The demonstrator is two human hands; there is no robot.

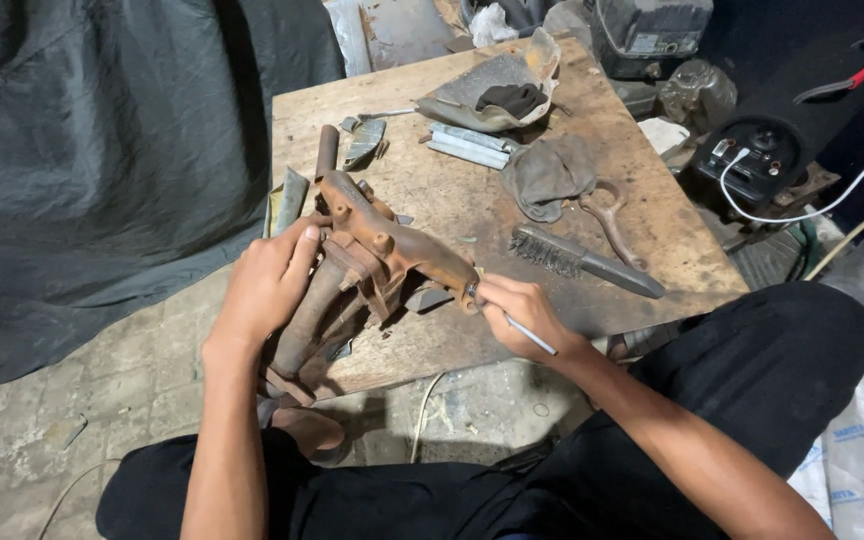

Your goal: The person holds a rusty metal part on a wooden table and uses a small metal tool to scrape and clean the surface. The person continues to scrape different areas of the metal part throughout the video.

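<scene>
Tabletop [642, 215]: wooden, spread beneath both hands.
Metal part [377, 255]: rusty, tubed, propped on the tabletop between the hands.
Left hand [270, 280]: fingers wrapped around the part's left side.
Right hand [524, 312]: pinched on a thin rod [532, 336], its tip at the part's end.
Wire brush [582, 262]: laid just beyond the right hand.

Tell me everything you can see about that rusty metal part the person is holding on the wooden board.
The rusty metal part is a brown, corroded casting of joined tubes with a flanged arm and bolt bosses. It lies tilted across the near left edge of the wooden board, its tubes running down past the edge toward the person. The left hand grips its left side. The right hand holds a thin metal tool against the arm's right tip.
</scene>
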